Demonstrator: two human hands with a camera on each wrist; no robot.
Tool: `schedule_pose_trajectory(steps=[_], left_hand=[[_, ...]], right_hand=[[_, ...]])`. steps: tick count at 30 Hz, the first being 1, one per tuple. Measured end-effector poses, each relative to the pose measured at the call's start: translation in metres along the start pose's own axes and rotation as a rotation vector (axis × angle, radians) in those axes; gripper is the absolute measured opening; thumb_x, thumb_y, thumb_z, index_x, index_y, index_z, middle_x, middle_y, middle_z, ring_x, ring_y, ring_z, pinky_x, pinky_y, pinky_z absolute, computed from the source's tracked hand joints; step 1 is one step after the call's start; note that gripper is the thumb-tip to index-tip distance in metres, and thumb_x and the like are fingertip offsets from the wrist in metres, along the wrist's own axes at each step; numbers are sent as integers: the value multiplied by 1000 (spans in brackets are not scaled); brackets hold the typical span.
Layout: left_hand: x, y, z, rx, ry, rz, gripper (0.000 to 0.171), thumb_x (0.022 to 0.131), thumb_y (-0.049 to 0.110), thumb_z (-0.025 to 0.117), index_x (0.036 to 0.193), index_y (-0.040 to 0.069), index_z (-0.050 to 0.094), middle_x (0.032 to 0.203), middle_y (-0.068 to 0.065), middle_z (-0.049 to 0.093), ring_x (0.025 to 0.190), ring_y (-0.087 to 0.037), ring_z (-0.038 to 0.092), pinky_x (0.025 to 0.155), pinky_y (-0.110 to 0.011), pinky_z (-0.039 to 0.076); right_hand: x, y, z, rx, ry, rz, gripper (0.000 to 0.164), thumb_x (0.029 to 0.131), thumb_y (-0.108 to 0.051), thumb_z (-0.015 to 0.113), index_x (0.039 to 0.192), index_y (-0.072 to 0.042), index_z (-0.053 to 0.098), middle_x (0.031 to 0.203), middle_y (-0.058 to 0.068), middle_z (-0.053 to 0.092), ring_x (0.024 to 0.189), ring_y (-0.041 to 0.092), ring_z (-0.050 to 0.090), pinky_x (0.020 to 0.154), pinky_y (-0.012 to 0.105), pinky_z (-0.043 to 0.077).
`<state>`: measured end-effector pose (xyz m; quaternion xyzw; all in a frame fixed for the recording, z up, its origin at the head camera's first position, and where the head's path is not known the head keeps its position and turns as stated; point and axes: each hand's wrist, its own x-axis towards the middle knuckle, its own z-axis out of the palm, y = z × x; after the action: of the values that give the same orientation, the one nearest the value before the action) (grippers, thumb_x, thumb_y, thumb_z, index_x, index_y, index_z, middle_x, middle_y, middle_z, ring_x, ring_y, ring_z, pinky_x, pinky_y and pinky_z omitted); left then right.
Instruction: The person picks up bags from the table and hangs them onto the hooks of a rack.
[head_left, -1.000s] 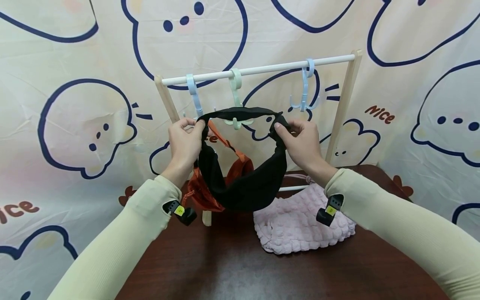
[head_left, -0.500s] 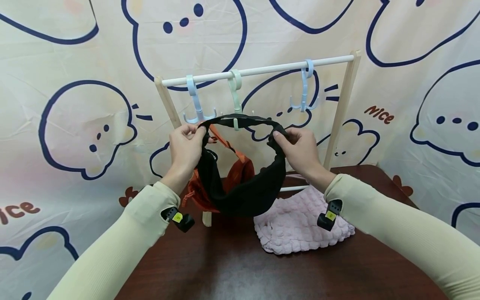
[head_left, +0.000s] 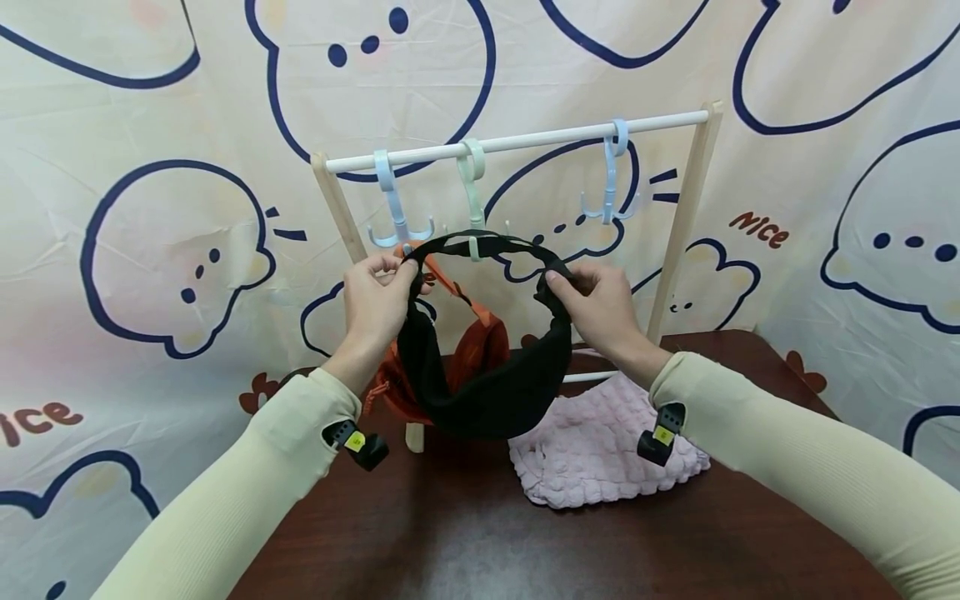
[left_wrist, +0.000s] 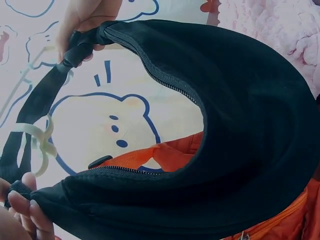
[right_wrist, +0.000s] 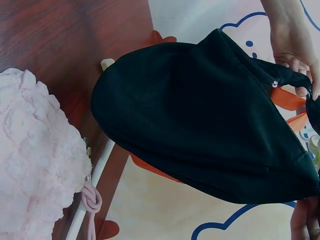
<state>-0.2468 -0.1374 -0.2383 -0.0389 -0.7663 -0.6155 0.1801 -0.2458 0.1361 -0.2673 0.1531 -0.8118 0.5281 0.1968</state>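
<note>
A black shoulder bag point(head_left: 495, 404) with a zipped top hangs between both hands, its body sagging below them. My left hand point(head_left: 375, 304) pinches the strap's left end between thumb and fingers. At the opposite end my right hand point(head_left: 600, 307) pinches the strap where it joins the bag. Along the top, the strap point(head_left: 442, 243) passes behind the front prong of the green hook point(head_left: 471, 171). In the left wrist view that strap point(left_wrist: 42, 100) runs through the curved prongs, and the zip point(left_wrist: 170, 84) edges the open loop.
A white rail point(head_left: 555, 137) on wooden posts also carries two blue hooks, one left point(head_left: 390, 200) and one right point(head_left: 609, 175). An orange bag point(head_left: 480, 342) hangs behind the black one. A pink quilted bag point(head_left: 600, 450) lies on the brown table point(head_left: 465, 533).
Both hands have lowered slightly with the black bag. Its strap has come down onto the green hook, whose front prong now shows in front of the strap.
</note>
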Motion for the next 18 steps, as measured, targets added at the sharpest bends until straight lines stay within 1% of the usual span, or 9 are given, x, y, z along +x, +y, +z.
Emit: schedule_pose_trajectory(steps=[4, 6, 10, 13, 16, 18], left_hand=[[-3, -1, 1, 10, -5, -6, 19, 101, 22, 58, 87, 10, 62, 63, 16, 70, 64, -3, 70, 46, -21, 30], [-3, -2, 1, 1, -7, -13, 18, 101, 21, 59, 86, 10, 61, 63, 16, 70, 67, -2, 71, 48, -21, 34], [-5, -4, 2, -8, -11, -23, 18, 100, 20, 59, 85, 10, 60, 62, 15, 70, 65, -2, 71, 48, -20, 38], [-7, -5, 2, 5, -14, -22, 18, 100, 22, 60, 88, 9, 61, 63, 14, 70, 61, -4, 68, 48, -20, 41], [-9, -6, 3, 7, -23, -19, 18, 100, 23, 60, 91, 7, 62, 64, 12, 71, 57, -4, 66, 51, -20, 47], [-11, -7, 3, 16, -29, -19, 19, 100, 23, 60, 92, 7, 62, 63, 14, 70, 53, -4, 63, 51, -20, 46]], right_hand=[[-2, 1, 1, -4, -16, 6, 30, 101, -30, 62, 102, -3, 76, 94, 16, 76, 73, 12, 67, 66, 23, 52], [-3, 2, 1, -5, -25, 9, 30, 101, -30, 62, 101, -4, 75, 94, 15, 76, 73, 13, 67, 66, 24, 53], [-5, 3, 2, 1, -41, 7, 29, 101, -29, 62, 102, -3, 76, 94, 16, 77, 74, 15, 68, 67, 25, 54], [-7, 5, 3, 1, -46, 1, 29, 101, -27, 62, 101, -2, 76, 93, 17, 77, 75, 14, 69, 67, 24, 55], [-9, 5, 4, 0, -48, 6, 29, 101, -27, 62, 101, -1, 76, 93, 17, 77, 74, 13, 69, 66, 24, 56], [-11, 5, 5, 9, -55, 15, 29, 101, -27, 62, 101, -1, 75, 93, 17, 76, 73, 14, 69, 64, 25, 57]])
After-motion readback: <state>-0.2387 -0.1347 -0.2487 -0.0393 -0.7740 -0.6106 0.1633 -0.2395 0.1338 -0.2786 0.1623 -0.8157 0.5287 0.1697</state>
